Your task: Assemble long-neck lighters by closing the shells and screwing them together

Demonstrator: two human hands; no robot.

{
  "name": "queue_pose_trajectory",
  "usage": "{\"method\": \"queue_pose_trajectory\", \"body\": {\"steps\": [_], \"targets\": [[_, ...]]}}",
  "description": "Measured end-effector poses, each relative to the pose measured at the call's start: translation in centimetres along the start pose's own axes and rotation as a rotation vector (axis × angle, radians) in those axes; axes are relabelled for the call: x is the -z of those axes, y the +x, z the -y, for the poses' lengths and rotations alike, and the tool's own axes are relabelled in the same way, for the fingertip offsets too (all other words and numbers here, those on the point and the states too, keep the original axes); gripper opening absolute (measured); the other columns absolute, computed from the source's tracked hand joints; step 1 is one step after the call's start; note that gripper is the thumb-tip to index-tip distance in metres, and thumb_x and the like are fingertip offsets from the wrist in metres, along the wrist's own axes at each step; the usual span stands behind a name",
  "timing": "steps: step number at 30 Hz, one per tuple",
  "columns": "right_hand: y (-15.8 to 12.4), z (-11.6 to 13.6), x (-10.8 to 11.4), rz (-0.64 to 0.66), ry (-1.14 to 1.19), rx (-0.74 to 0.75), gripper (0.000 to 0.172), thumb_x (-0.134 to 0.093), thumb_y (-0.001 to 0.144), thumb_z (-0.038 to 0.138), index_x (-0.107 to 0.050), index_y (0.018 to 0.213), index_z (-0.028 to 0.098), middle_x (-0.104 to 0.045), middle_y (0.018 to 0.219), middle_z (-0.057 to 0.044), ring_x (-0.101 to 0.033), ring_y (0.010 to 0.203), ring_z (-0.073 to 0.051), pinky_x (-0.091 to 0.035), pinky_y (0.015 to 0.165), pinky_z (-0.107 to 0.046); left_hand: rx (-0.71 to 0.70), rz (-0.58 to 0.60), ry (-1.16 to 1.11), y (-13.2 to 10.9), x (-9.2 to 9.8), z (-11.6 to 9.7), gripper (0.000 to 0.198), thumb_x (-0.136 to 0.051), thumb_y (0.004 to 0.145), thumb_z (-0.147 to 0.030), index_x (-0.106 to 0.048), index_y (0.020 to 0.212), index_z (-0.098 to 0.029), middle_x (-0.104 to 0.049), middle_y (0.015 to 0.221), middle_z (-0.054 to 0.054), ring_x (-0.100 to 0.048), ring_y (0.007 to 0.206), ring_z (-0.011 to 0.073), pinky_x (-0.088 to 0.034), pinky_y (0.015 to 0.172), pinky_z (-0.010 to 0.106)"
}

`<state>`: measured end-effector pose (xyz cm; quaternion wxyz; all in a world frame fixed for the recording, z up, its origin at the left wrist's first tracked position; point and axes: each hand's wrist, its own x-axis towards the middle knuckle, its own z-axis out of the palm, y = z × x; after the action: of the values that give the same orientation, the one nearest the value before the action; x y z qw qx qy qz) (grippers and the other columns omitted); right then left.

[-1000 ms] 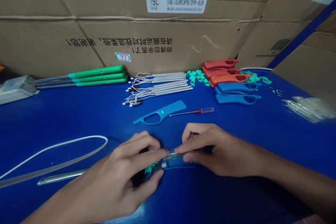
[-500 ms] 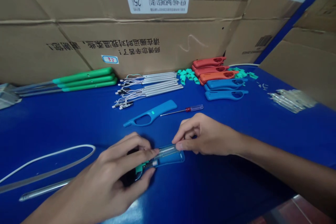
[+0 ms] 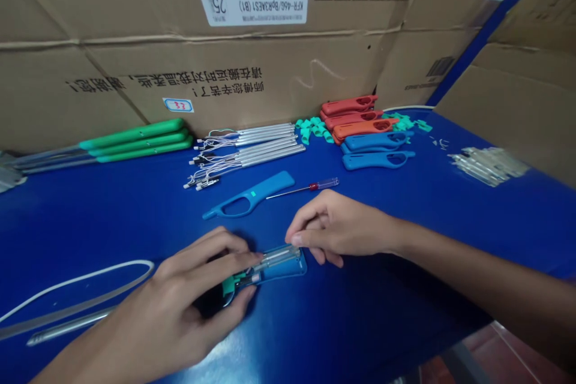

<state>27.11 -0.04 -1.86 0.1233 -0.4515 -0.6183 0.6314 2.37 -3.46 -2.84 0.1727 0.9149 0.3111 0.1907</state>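
Observation:
My left hand is closed around a blue lighter half-shell with a green trigger piece and a clear tube inside; its long metal rod sticks out to the left on the blue table. My right hand rests at the shell's right end, fingers curled, fingertips pressing the clear tube. Just beyond my hands lie a loose blue handle shell and a small screwdriver with a clear handle.
Along the cardboard boxes at the back lie green-handled lighters, metal tubes with wires, green small parts, and red and blue shells. Clear tubes lie at right. A white cord loops at left.
The view has shifted, so everything sits further left. My right hand has drawn back slightly to the shell's right end; my left hand keeps its hold.

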Motion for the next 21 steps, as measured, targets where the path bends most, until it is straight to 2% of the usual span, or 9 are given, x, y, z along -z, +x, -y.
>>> {"method": "queue_pose_trajectory", "body": {"steps": [4, 10, 17, 21], "targets": [[-0.12, 0.13, 0.22, 0.02, 0.006, 0.008, 0.014, -0.057, 0.087, 0.017, -0.068, 0.089, 0.01, -0.056, 0.049, 0.006, -0.048, 0.034, -0.004, -0.04, 0.037, -0.014, -0.009, -0.016, 0.013, 0.12, 0.04, -0.16, 0.03, -0.058, 0.087, -0.016, -0.063, 0.116, -0.022, -0.062, 0.103, 0.004, -0.062, 0.091, 0.0133, -0.054, 0.077, 0.021], [-0.2, -0.02, -0.08, 0.008, -0.009, -0.008, 0.01, -0.068, 0.077, 0.016, -0.066, 0.085, 0.011, -0.057, 0.05, 0.006, -0.048, 0.035, -0.004, -0.041, 0.036, -0.013, -0.025, -0.039, 0.053, 0.0, 0.05, -0.23, 0.029, -0.058, 0.086, -0.018, -0.065, 0.114, -0.021, -0.064, 0.102, 0.005, -0.062, 0.091, 0.0149, -0.054, 0.081, 0.025], [-0.02, 0.0, -0.39, -0.043, 0.024, -0.058, 0.007, -0.07, 0.075, 0.017, -0.067, 0.078, 0.011, -0.055, 0.044, 0.007, -0.046, 0.031, -0.006, -0.037, 0.03, -0.015, -0.029, -0.035, 0.005, 0.15, -0.24, -0.03, 0.031, -0.058, 0.087, -0.015, -0.061, 0.117, -0.021, -0.062, 0.101, 0.004, -0.061, 0.091, 0.0139, -0.053, 0.082, 0.025], [0.01, 0.11, -0.25, -0.023, 0.036, -0.064, 0.005, -0.069, 0.074, 0.015, -0.067, 0.077, 0.012, -0.056, 0.044, 0.006, -0.048, 0.031, -0.006, -0.039, 0.031, -0.015, -0.027, -0.021, 0.023, 0.19, -0.16, -0.14, 0.033, -0.058, 0.087, -0.015, -0.059, 0.119, -0.022, -0.063, 0.103, 0.004, -0.061, 0.094, 0.0143, -0.051, 0.085, 0.027]]}}
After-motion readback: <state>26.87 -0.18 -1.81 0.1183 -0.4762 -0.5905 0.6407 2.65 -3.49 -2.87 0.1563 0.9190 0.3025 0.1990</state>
